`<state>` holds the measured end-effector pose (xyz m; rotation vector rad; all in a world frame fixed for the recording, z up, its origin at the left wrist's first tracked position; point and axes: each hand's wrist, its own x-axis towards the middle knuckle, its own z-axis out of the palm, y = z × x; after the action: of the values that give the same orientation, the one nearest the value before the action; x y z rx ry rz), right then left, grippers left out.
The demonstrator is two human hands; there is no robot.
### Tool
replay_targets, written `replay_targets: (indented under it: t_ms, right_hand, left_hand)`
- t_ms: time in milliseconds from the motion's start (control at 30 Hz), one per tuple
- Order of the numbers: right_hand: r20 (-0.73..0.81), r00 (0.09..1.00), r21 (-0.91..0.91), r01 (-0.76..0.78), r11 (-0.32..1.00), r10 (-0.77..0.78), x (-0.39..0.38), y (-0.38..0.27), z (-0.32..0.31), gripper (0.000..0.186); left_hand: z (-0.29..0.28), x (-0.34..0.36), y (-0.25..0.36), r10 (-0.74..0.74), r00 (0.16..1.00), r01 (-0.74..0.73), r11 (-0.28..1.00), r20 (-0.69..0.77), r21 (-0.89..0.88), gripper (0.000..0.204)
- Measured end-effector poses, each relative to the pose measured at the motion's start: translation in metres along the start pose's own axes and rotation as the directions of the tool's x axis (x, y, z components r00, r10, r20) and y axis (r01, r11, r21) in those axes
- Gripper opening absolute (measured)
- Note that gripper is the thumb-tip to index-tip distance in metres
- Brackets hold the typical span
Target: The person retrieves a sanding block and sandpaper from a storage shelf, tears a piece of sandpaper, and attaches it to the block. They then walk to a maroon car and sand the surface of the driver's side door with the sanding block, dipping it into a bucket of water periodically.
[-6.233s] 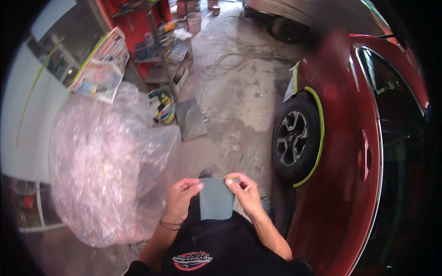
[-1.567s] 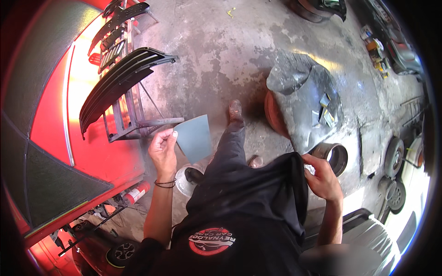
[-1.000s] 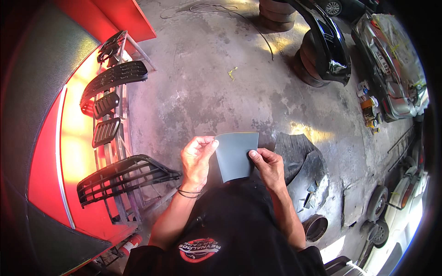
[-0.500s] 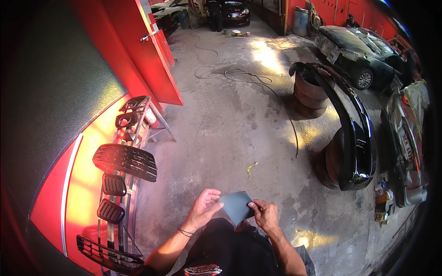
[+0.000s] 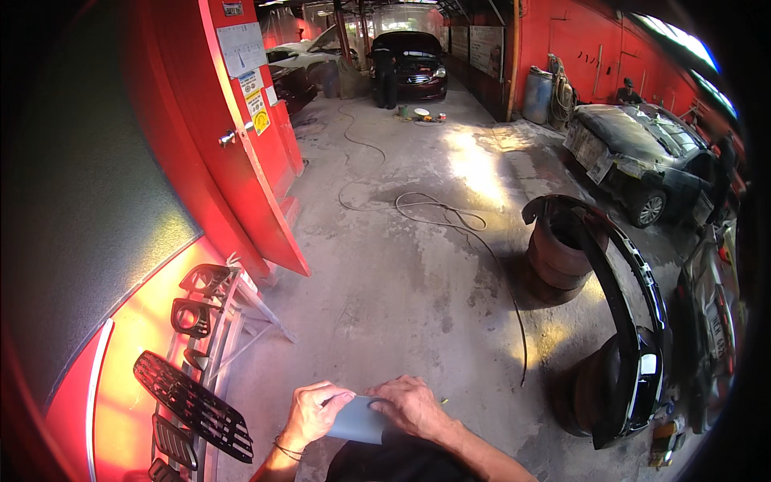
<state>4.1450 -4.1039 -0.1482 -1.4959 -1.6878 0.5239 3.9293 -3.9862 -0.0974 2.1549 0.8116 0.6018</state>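
Single head-worn fisheye looks forward and down: bare right hand [image 5: 416,408] close near six o'clock, dark-red hood-up car [image 5: 422,79] far at twelve.

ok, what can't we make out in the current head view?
All in the head view:
- Back of the sheet: faces away from the camera.
- Sheet's right end: covered by the right hand.
- Lowest vent: cut off by the bottom edge.
- Far car's engine bay: too small and dark.
- Lower body of the person at far right: hidden by the grey car.
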Motion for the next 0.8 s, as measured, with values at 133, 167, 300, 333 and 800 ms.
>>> replay_targets:
  t_ms: [133, 167, 300, 333, 800]
  right_hand:
    - [0.334, 0.924, 0.49, 0.0, 0.872, -0.188, 0.093, -0.021, -0.124, 0.034]
    - [0.425, 0.84, 0.685, -0.055, 0.726, -0.337, 0.113, -0.013, -0.146, 0.036]
    - [0.127, 0.758, 0.931, 0.131, 0.341, -0.639, 0.198, -0.01, -0.17, 0.019]
    - [0.112, 0.813, 0.909, 0.148, 0.389, -0.571, 0.219, 0.003, -0.176, 0.017]
    - [0.057, 0.879, 0.964, 0.075, 0.256, -0.473, 0.522, 0.267, -0.318, 0.023]
  left_hand:
    - [-0.031, 0.112, -0.033, -0.013, 0.965, -0.007, 0.997, -0.261, -0.078, 0.018]
    - [-0.031, 0.141, -0.045, 0.003, 0.965, -0.021, 0.998, -0.264, -0.067, 0.017]
    - [-0.021, 0.242, -0.059, -0.034, 0.98, 0.024, 0.998, -0.195, -0.055, 0.014]
    - [-0.017, 0.265, -0.063, -0.024, 0.978, 0.01, 0.998, -0.209, -0.065, 0.013]
    - [0.01, 0.627, -0.133, -0.023, 0.901, -0.025, 0.994, -0.433, -0.104, 0.011]
